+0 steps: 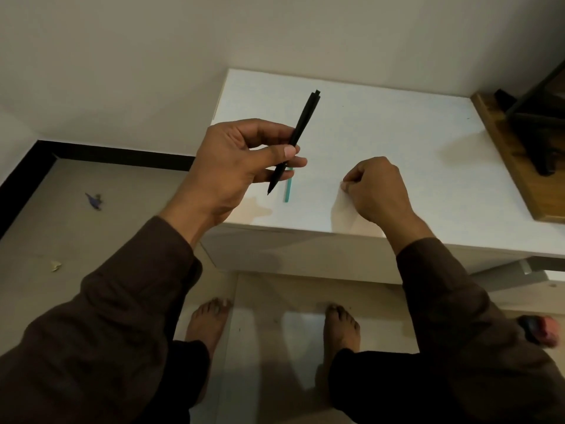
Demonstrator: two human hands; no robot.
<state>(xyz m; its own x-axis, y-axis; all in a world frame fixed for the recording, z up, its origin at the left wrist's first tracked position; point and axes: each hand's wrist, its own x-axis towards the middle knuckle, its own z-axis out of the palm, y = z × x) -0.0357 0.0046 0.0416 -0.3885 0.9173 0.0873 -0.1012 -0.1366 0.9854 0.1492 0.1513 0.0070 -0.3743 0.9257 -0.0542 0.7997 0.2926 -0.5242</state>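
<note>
Left hand (232, 166) is up, and my thumb and first two fingers are clamped round the slim black plastic pen (301, 127). The grip sits on the lower part of the barrel. The writing tip pokes out below my fingers and points down. The clip end rises above them and leans away from me to the right.

Just under my fingertips, partly hidden by the pen's tip, a thin teal stick (287, 188) lies flat on the white tabletop (397, 133). It touches neither of my hands.

Over to the right hand (376, 191): the fingers are curled in tight, knuckles up, with the thumb tip pressed against the forefinger. It hovers low over the tabletop, well apart from the pen. Whether anything tiny sits in that pinch, I cannot tell.

Beyond my right knuckles, at the far right, a brown wooden board (501, 142) carries a dark object (538, 133) too dim to make out. Left of my left wrist, down on the pale floor, lies a small purple scrap (94, 201).
</note>
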